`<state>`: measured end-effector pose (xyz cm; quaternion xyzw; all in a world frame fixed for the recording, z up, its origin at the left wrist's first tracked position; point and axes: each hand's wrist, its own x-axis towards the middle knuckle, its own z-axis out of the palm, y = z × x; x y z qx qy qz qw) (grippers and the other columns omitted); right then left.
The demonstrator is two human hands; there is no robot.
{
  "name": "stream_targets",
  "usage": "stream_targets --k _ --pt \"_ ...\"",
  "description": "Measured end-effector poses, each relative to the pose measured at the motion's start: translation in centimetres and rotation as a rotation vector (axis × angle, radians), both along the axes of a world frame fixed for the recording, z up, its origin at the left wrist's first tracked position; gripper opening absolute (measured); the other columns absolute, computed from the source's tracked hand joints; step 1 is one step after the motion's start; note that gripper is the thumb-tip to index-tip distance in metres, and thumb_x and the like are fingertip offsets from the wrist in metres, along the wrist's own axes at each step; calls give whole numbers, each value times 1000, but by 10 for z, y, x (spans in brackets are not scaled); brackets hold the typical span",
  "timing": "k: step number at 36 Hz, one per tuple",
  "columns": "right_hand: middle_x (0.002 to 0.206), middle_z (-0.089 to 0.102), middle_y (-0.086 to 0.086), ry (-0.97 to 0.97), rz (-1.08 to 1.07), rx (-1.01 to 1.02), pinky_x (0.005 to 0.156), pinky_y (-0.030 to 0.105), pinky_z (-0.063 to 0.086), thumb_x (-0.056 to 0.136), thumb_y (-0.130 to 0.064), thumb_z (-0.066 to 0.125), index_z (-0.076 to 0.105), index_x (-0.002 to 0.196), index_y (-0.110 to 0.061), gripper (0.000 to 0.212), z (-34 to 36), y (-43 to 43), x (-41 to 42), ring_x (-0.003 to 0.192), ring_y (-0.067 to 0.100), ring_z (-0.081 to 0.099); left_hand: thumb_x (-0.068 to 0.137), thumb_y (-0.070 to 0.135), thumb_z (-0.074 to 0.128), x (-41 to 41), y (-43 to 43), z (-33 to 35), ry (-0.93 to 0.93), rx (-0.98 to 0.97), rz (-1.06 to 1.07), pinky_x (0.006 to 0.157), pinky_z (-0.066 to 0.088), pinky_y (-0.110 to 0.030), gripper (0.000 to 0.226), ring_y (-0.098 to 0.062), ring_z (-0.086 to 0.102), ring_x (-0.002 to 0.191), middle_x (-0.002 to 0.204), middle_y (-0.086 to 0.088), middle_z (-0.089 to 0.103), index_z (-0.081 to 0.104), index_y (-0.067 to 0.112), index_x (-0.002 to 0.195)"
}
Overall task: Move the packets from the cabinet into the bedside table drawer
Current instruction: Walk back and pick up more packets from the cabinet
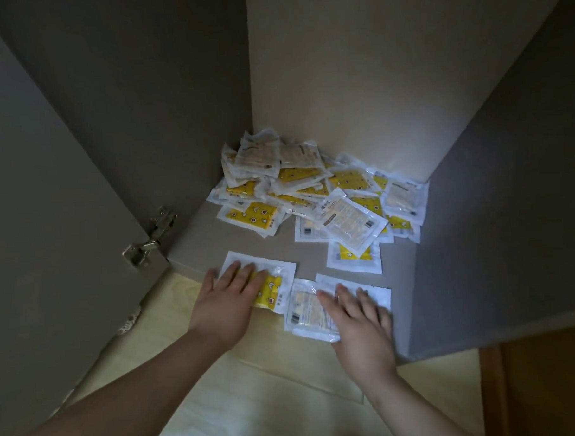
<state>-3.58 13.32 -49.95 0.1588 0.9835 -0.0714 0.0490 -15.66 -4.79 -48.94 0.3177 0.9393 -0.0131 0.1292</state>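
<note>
each flat hand presses its own packet at the shelf's front lip, left hand [228, 298] on the yellow packet [272, 289], right hand [359, 317] on the pale packet [306, 311], the pile [311, 190] lying farther back.

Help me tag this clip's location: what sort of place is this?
Likely a home, at a low open cabinet: a hinged door, its grey base heaped with packets, pale wood-look flooring in front.

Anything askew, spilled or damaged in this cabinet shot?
The packets lie in a tumbled heap in the cabinet corner, some face down. Two front packets under the flat left hand and right hand seem to overhang the shelf edge. No damage shows.
</note>
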Motion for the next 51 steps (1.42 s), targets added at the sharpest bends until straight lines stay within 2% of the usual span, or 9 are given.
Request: stream_targets --k 3,9,16,20,29,38,41,45,51 --pt "106 71 -5 144 37 -12 81 35 35 19 -7 87 69 104 -31 90 -6 0 1 90 27 70 98 12 27 -4 1 2 20 31 45 115 2 -43 57 -16 4 147 159 6 11 12 33 150" --pt "103 71 -3 193 -79 -239 67 29 48 79 -5 61 61 115 -26 42 27 -6 -16 91 24 67 97 18 37 -13 -3 5 -44 226 208 108 30 -34 52 -15 22 142 152 8 30 27 32 145" --pt "78 66 0 444 -641 -1211 62 25 56 88 -12 63 60 100 -10 12 32 -16 -40 62 9 64 97 14 41 -23 3 12 -152 687 478 70 41 -32 36 -35 58 96 104 -12 63 47 21 131" --pt "88 70 11 406 -835 -1204 76 53 56 89 -20 62 60 99 -12 13 7 -15 -42 75 29 68 97 14 40 -21 6 21 -77 722 484 69 39 -32 39 -33 56 99 107 -12 62 44 25 134" --pt "77 66 1 392 -929 -1442 41 25 53 98 -45 37 56 86 -23 32 23 -28 -52 66 22 64 99 31 36 8 16 16 -228 296 61 105 23 -30 62 -19 36 134 145 0 40 4 23 151" --pt "87 72 9 383 -983 -1283 81 51 55 47 -78 53 64 81 -18 69 -2 -40 -81 82 32 69 82 35 17 8 4 17 -193 421 13 102 30 -25 70 -24 53 116 129 3 59 10 21 150" --pt "81 72 8 361 -976 -1286 77 53 56 77 -59 59 62 83 -17 43 13 -50 -83 77 32 70 93 32 35 -8 2 16 -172 481 150 110 21 -31 60 -17 29 139 150 -1 34 16 22 149" --pt "91 70 11 331 -1020 -1346 73 50 57 92 -48 49 57 106 -15 37 15 -53 -91 80 32 69 100 47 22 -14 5 10 -304 80 97 116 -6 -39 60 -20 -13 146 159 -1 -10 -2 27 151" --pt "86 69 6 349 -976 -1269 84 48 54 91 -47 51 59 80 -19 31 10 -53 -96 85 31 68 97 56 13 -5 1 8 -301 -45 -8 114 -16 -40 61 -20 -22 143 158 2 -17 -9 32 149"
